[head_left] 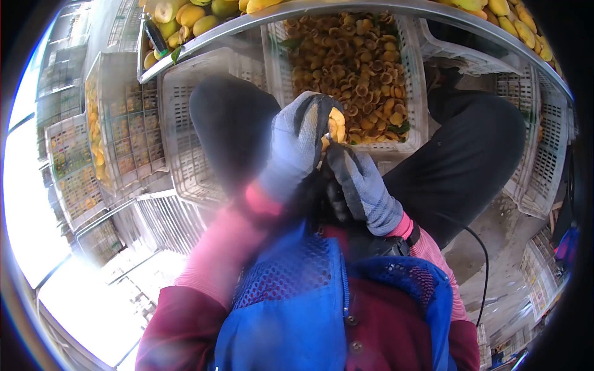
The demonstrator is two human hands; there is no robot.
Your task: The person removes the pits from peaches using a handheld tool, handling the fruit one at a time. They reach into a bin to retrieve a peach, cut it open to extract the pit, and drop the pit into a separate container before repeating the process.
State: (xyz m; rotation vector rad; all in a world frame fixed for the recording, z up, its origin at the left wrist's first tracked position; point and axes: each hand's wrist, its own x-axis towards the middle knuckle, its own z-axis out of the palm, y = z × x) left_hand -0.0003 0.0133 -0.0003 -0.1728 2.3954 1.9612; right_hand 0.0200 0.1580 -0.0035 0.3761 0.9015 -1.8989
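My left hand (298,137), in a grey and dark work glove, is wrapped round a yellow fruit piece (336,125) above my lap. Its pale, cut inner side faces right. Close beside it, my right hand (359,179), gloved too, has its fingers pressed together at the fruit's lower edge. A small metal tip (328,137) shows between that hand and the fruit; the rest of the tool is hidden in the glove. Just beyond both hands stands a white crate (418,93) filled with brownish-yellow fruit pieces (346,68).
A metal-edged table (247,22) with whole yellow fruit (205,25) runs across the top. White crates stand at the left (185,123) and right (544,148). My bent knees flank the middle crate. A black cable (487,266) hangs at the right.
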